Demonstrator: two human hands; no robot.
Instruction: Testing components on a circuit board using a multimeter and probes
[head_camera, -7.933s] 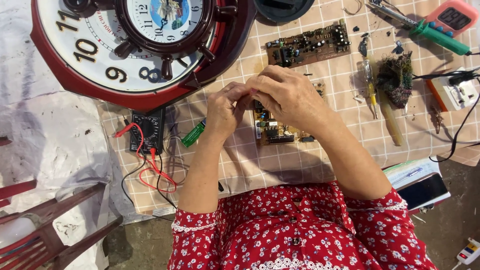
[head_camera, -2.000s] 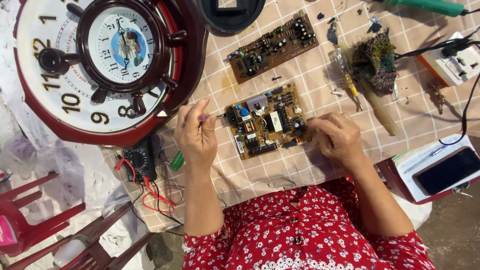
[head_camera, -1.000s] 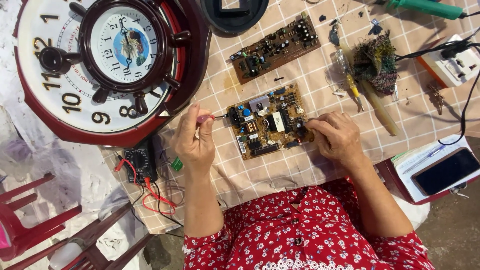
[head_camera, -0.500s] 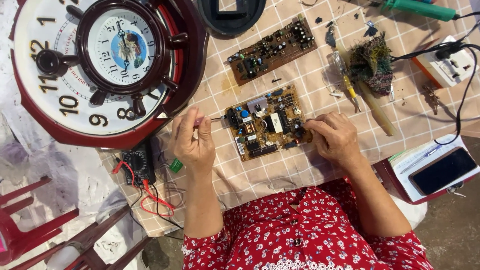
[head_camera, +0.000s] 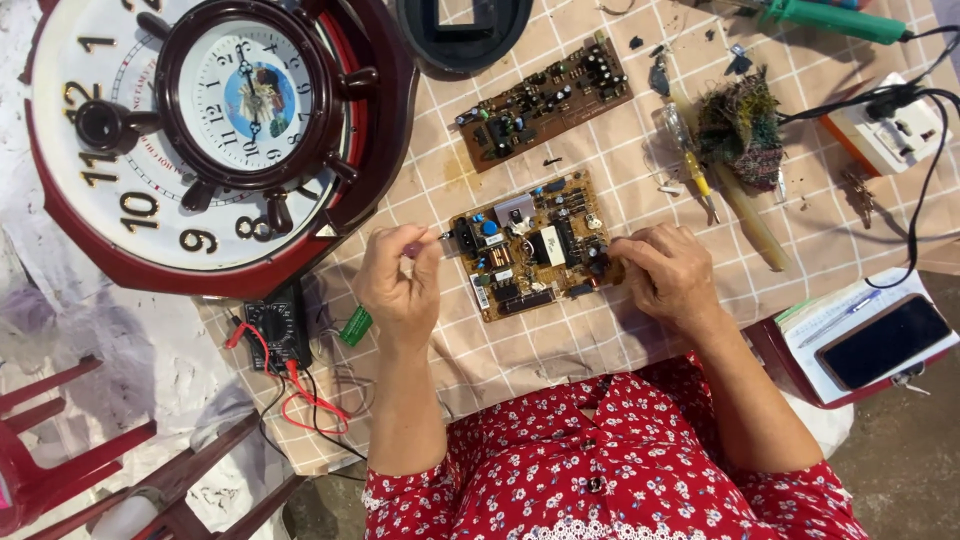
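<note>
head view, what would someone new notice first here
The big round red-rimmed wall clock with a ship's-wheel centre fills the top left of the checked tablecloth. In the middle lies a tan circuit board crowded with parts: the left hand holds a thin red-tipped probe at its left edge, while the right hand rests on its right edge. A second, brown circuit board lies above it.

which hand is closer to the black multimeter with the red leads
Left. The left hand hovers just right of the black multimeter, beside the green part. The right hand is far off, across the yellow circuit board.
</note>
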